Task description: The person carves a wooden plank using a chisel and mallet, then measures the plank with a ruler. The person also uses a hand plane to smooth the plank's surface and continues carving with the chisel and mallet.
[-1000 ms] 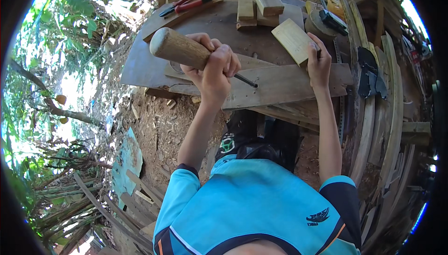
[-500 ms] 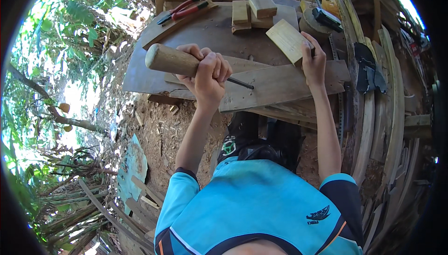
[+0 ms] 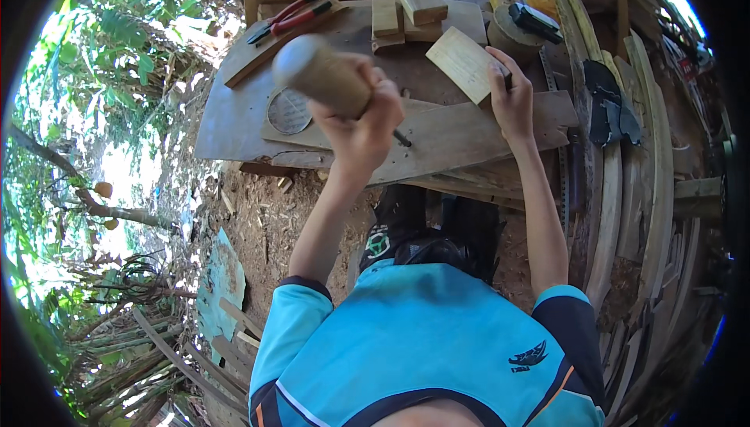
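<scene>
My left hand [image 3: 366, 126] is closed around a tool with a thick, round wooden handle [image 3: 332, 79], blurred by motion. A thin dark metal shank [image 3: 401, 138] sticks out below the fist, over a long plank [image 3: 461, 136]. In my right hand [image 3: 512, 103] is a pale rectangular wooden block [image 3: 458, 65], gripped at its right end and tilted. A small dark part shows by the right fingers; its kind cannot be told. Just left of my left hand, a round, clear-looking disc [image 3: 289, 110] lies on the bench.
Red-handled pliers [image 3: 293, 19] lie on a wood strip at the bench's [image 3: 223, 126] far left. Several wooden blocks [image 3: 422, 5] are stacked at the back. A round wood stump [image 3: 512, 32] bears a dark tool. Long sticks [image 3: 609, 216] and a dark cloth [image 3: 609, 103] line the right side.
My left hand has swung the tool more upright, with its wooden handle raised, which uncovers the round disc. My right hand keeps the block. The whole view has shifted slightly.
</scene>
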The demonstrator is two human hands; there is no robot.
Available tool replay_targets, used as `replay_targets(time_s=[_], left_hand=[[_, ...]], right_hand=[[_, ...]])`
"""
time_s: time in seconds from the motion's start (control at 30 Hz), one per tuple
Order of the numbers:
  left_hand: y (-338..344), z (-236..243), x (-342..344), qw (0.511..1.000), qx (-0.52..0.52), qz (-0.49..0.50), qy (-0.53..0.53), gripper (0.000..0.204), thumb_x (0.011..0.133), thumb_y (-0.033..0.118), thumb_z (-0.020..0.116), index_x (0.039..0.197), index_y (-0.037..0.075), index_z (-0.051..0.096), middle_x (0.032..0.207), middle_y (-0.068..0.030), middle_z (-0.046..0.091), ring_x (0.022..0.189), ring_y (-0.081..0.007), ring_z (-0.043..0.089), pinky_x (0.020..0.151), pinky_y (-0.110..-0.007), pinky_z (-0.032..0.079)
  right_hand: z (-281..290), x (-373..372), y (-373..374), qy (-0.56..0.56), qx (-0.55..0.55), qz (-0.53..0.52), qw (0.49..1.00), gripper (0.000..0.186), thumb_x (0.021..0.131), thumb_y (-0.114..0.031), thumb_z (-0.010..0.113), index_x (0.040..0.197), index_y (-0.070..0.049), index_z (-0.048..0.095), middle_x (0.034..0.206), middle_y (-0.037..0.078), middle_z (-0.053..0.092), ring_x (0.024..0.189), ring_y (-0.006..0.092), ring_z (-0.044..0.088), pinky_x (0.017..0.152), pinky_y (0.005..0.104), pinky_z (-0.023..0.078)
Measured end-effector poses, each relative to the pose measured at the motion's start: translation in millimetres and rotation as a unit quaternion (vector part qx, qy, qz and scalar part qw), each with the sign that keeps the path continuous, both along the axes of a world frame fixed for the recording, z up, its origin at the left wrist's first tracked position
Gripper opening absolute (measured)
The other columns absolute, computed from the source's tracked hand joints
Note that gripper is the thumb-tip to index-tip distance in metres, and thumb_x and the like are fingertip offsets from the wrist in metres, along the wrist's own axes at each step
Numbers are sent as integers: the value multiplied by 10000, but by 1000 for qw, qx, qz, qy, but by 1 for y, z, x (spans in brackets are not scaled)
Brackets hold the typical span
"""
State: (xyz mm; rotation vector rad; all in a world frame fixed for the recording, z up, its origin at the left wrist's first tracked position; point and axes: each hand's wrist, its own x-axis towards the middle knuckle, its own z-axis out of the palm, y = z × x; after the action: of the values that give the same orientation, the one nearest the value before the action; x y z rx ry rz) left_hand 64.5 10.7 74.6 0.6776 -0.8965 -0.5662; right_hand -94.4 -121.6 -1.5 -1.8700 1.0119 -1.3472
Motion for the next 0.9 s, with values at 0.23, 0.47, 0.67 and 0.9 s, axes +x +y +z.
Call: replay_targets(time_s=[0.23,0.47,0.67,0.9], left_hand=[[31,-39,21,988,-106,29,109,176,751,25,406,842,162,343,488,36,249,352,-56,199,304,-208,187],[47,-89,47,947,-146,62,279,116,729,38,425,759,142,384,497,46,244,403,-52,210,351,-207,206],[51,-96,48,929,-170,36,326,111,700,51,470,734,133,403,509,40,264,429,-70,249,402,-223,235],[45,-98,55,910,-192,37,365,129,697,100,505,666,130,384,484,47,263,403,-84,249,409,-227,249]], right_hand=[[-3,0,-1,-13,19,0,1000,271,833,-162,500,1023,12,583,918,131,630,845,140,578,752,256,434],[-2,1,-1,-7,23,-10,1000,270,850,-166,493,1030,15,581,898,119,630,817,117,559,737,238,426],[-3,-2,-3,-6,20,-16,1000,272,859,-158,485,1052,12,573,938,96,617,852,110,539,775,235,412],[-1,-2,-3,-15,28,-26,999,284,856,-172,475,1056,2,576,947,96,614,859,123,544,781,243,413]])
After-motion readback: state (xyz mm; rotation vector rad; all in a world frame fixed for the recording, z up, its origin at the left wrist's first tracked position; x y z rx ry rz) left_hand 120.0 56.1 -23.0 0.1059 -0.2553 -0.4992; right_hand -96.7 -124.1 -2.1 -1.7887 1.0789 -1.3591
